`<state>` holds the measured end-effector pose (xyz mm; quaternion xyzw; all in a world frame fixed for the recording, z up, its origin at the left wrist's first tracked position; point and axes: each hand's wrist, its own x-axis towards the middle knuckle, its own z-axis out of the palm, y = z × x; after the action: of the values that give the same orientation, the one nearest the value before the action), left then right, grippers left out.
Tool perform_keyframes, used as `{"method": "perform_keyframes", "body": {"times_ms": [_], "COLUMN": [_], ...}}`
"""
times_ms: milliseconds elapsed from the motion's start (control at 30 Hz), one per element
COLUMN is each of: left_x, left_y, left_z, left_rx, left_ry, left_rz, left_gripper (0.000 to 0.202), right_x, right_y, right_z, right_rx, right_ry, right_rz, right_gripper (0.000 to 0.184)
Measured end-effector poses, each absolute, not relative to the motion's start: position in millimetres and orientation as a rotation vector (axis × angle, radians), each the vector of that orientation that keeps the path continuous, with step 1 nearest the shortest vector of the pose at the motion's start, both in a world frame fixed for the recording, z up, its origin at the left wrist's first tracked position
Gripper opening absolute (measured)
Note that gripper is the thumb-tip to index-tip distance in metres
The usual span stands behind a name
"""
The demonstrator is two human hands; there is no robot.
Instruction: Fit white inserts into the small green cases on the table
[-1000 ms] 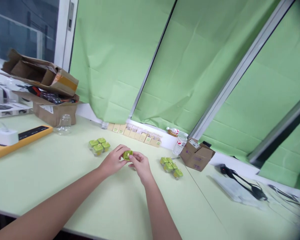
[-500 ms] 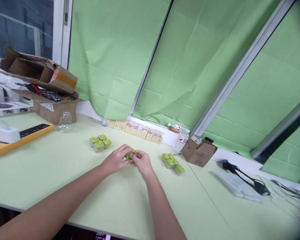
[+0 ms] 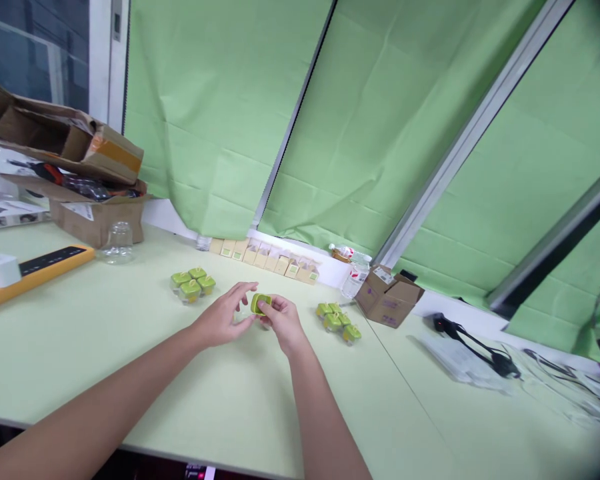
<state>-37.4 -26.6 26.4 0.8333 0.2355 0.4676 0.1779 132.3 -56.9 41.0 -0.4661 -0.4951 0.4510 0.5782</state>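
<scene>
My right hand [image 3: 279, 323] pinches a small green lid [image 3: 260, 303] just above the table, tilted toward me. My left hand [image 3: 224, 319] is beside it with fingers curled around a small clear jar [image 3: 243, 316] that is mostly hidden by the fingers. A cluster of several green-lidded clear jars [image 3: 191, 287] stands to the left of my hands. Another cluster of green-lidded jars [image 3: 337, 321] stands to the right.
A pale green table [image 3: 130, 373] carries a yellow power strip [image 3: 35, 270], an empty glass jar [image 3: 117, 243], torn cardboard boxes [image 3: 70, 173], a row of small tan boxes [image 3: 265, 259], a water bottle [image 3: 353, 280], a small brown box [image 3: 387, 303] and a black cable [image 3: 473, 343].
The green lid has come up off the jar into my right fingers, and my left fingers have loosened and spread a little. The view has drifted slightly.
</scene>
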Motion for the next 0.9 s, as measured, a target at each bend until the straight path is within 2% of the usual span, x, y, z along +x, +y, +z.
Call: {"method": "perform_keyframes", "body": {"times_ms": [167,233,767,833,900], "left_x": [-38,-37,-43,-43,-42], "left_y": [-21,-18,-12,-15,-19], "left_z": [25,24,24,24,23], "left_rx": [2.412,2.41,2.44,2.458,2.482], "left_ry": [0.649,0.648,0.663,0.672,0.671], "left_rz": [1.245,1.23,1.112,1.152,1.191], "left_gripper": [0.021,0.018,0.018,0.026,0.044], "right_x": [135,135,132,131,130], "right_y": [-59,-60,-59,-59,-60], "right_z": [43,43,41,41,41], "right_rx": [-1.078,-1.076,-1.115,-1.107,-1.099], "right_ry": [-1.135,-1.136,-1.175,-1.185,-1.196], "right_rz": [1.135,1.153,1.182,1.198,1.208], "right_gripper": [0.037,0.037,0.033,0.034,0.035]}}
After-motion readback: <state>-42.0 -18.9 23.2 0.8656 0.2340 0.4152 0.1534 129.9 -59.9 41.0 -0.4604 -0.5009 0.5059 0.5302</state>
